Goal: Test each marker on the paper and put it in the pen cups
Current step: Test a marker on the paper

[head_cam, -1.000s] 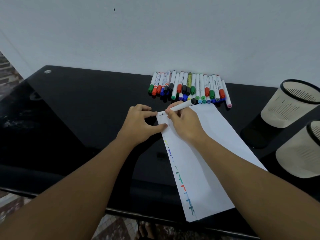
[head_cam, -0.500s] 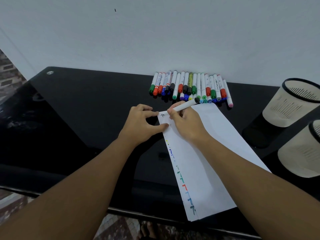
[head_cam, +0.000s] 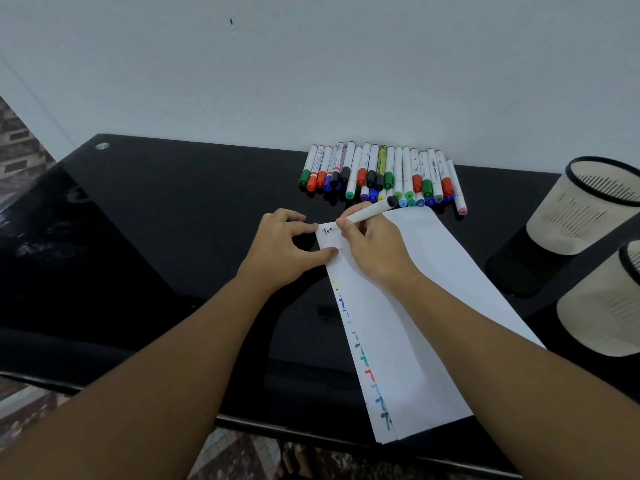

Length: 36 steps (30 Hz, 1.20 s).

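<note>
We see the right hand (head_cam: 375,252) pinching a black-capped marker (head_cam: 370,211), its tip on the top corner of the paper (head_cam: 408,306). The left hand (head_cam: 282,252) presses the paper's edge with its thumb and a fingertip, the other fingers curled. Two pen cups (head_cam: 581,206) stand at the right on the table (head_cam: 173,220).

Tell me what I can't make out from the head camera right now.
- Marker tip: covered by the right hand gripping it.
- Paper under both hands: left hand presses the corner, hiding it.
- Pen cups: cut by the right edge; contents unseen.
- Marker row: barrel print too small to read.
</note>
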{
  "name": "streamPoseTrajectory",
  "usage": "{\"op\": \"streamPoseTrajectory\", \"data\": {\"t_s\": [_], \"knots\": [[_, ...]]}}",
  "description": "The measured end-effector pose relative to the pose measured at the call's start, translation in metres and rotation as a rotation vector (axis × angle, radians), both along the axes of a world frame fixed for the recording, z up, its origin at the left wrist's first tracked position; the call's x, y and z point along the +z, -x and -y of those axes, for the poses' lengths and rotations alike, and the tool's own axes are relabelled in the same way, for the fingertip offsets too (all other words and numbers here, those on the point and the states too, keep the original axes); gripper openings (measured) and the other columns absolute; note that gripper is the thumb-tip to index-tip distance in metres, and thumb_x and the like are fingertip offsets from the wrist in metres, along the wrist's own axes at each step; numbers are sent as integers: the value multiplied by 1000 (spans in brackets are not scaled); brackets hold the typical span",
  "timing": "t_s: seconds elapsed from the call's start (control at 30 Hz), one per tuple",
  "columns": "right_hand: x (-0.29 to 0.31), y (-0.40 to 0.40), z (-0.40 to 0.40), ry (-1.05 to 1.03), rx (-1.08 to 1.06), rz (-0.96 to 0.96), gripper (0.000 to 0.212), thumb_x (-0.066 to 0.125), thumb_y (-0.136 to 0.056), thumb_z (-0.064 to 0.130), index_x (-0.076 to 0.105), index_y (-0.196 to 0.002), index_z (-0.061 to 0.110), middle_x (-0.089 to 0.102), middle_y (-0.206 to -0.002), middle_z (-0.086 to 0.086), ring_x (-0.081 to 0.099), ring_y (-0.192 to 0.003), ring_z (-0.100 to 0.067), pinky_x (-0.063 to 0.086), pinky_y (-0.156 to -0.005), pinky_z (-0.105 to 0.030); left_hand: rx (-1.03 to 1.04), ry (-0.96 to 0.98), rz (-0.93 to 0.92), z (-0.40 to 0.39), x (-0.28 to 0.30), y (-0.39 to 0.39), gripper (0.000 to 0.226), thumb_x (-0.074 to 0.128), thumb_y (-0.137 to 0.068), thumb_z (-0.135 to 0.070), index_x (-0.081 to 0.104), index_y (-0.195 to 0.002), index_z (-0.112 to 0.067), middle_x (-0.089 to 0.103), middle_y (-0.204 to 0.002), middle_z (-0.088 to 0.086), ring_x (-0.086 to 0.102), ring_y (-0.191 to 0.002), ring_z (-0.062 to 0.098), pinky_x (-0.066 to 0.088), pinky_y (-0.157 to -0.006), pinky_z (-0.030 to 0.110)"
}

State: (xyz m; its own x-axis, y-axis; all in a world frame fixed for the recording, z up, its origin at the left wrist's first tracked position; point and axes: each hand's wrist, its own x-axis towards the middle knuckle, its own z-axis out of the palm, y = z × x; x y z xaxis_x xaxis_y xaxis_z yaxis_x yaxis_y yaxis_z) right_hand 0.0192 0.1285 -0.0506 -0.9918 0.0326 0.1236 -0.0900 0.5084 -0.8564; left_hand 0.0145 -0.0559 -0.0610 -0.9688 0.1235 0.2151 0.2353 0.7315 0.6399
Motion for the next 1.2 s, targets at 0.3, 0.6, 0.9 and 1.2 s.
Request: {"op": "streamPoseTrajectory", "data": {"t_s": [0.3,0.6,0.9,1.2], "knots": [[0,-1,0,-4,2,2,11,57,-105,33,62,-110,24,66,-94,8,63,-93,-9,54,-85,-32,-1,-4,8,0,1,-1,60,81,-74,-58,71,-125,-28,51,-129,-16,33,-121,-1,27,-95,21],[0,-3,-1,-7,-3,-11,11,56,-105,32,61,-109,22,65,-91,8,61,-87,-7,48,-76,-24,4,19,11,0,2,-2,60,80,-75,-58,71,-125,-28,51,-131,-16,33,-123,1,28,-96,23],[1,-2,0,67,-27,-35,6,57,-105,31,61,-107,26,66,-91,8,62,-86,-6,47,-76,-24,10,11,28,1,6,-3,62,81,-74,-59,68,-128,-32,52,-131,-16,35,-122,1,27,-94,21],[0,-5,-3,219,-31,-84,14,57,-105,19,66,-106,30,68,-91,14,66,-83,-2,54,-88,-27,4,13,200,33,20,1,78,80,-79,-42,43,-147,-39,43,-138,-3,39,-132,18,39,-106,35]]}}
